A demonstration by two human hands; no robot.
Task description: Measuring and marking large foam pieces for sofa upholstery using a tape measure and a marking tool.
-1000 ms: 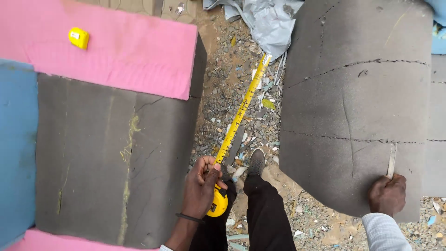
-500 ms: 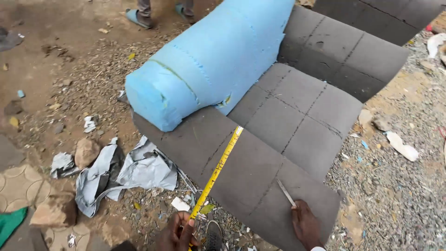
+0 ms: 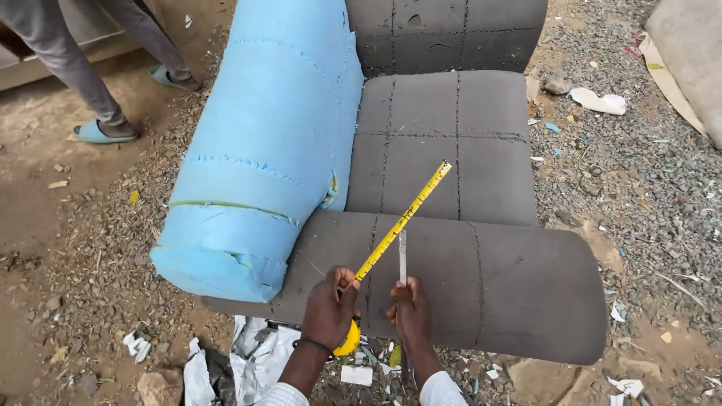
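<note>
My left hand [image 3: 329, 310] grips a yellow tape measure [image 3: 347, 342]. Its yellow blade [image 3: 404, 218] runs up and to the right across the grey foam sheet [image 3: 519, 278], ending near a marked line. Close beside it, my right hand [image 3: 411, 314] holds a thin pale blade or stick [image 3: 402, 257] upright, its tip against the grey foam next to the tape. The grey foam carries dark scored lines that form a grid. A rolled blue foam block [image 3: 267, 143] lies on the foam's left part.
Another person's legs in grey trousers and blue slippers [image 3: 101, 134] stand at the upper left. Gravel, stones and scraps of paper and plastic [image 3: 256, 357] cover the ground around the foam. A pale cushion [image 3: 688, 53] lies at the upper right.
My view has swung across the site to the grey foam with the blue roll. My right hand has come in from the right, close to my left hand, and the tape now lies across the near fold.
</note>
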